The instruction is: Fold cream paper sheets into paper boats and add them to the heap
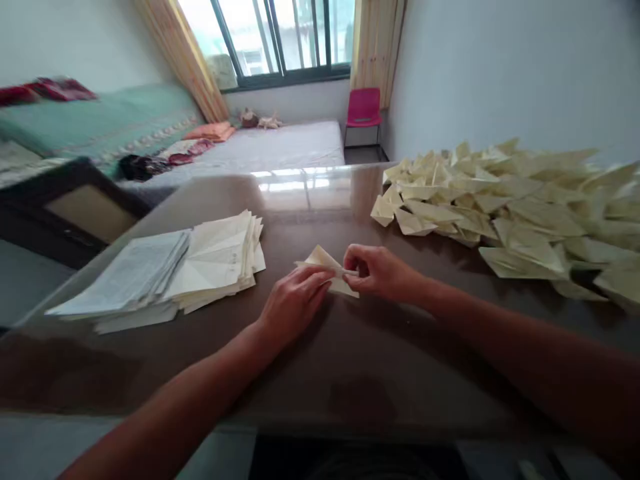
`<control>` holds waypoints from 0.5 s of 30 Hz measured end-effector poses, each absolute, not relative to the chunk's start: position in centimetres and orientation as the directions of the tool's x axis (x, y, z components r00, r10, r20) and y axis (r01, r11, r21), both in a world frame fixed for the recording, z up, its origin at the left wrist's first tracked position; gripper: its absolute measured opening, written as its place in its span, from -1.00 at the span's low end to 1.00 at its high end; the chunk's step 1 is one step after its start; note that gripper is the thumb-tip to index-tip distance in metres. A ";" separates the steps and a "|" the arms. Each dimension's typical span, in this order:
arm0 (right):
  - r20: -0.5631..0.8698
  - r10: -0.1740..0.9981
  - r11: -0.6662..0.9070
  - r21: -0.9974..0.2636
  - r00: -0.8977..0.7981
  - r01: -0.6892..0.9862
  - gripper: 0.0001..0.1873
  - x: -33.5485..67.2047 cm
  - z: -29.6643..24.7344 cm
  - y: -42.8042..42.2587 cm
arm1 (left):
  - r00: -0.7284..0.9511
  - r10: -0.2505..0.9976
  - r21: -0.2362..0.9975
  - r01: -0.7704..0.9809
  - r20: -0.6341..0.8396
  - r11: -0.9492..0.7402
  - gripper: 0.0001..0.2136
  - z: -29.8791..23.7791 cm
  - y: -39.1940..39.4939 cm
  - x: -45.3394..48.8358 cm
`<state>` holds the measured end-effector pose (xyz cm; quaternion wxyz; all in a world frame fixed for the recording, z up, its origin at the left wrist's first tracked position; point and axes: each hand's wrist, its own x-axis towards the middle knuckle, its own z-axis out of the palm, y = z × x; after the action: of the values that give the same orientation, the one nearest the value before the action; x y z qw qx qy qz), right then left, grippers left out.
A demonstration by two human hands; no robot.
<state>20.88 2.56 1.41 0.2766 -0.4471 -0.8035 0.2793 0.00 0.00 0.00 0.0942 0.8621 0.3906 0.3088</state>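
A small cream folded paper piece (325, 261) lies on the brown glossy table (350, 360) in the middle. My left hand (293, 303) rests on its near left side, fingers pressed together on the paper. My right hand (380, 270) pinches its right end between thumb and fingers. A stack of flat and part-folded sheets (170, 270) lies to the left of my hands. A big heap of finished folded paper shapes (510, 200) covers the table's right side.
Beyond the table stands a bed (280, 147) with cushions and clothes, a pink chair (364, 110) by the window, and a dark wooden frame (75, 207) at the left. A white wall runs along the right.
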 end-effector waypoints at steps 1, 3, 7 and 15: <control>0.227 0.872 0.465 -0.665 -0.434 0.585 -0.91 20.5 1.3 2.0 | 0.481 0.755 0.450 0.609 0.445 -0.653 -0.79 0.1 0.0 0.1; 0.274 0.863 0.497 -0.610 -0.424 0.617 -0.89 19.8 1.2 1.0 | 0.436 0.798 0.532 0.595 0.416 -0.602 -0.78 0.2 -0.1 0.1; 0.286 0.840 0.540 -0.534 -0.462 0.651 -0.77 19.2 1.0 -0.1 | 0.353 0.868 0.665 0.560 0.348 -0.494 -0.79 0.3 0.1 0.2; 0.442 0.821 0.571 -0.609 -0.361 0.551 -0.81 20.4 2.4 1.3 | 0.395 0.916 0.805 0.519 0.073 -0.288 -0.74 1.5 1.0 -0.6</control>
<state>20.38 1.26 2.38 0.3712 -0.4261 -0.8047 0.1821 -0.62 1.00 1.47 0.3597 0.7537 0.4760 0.2758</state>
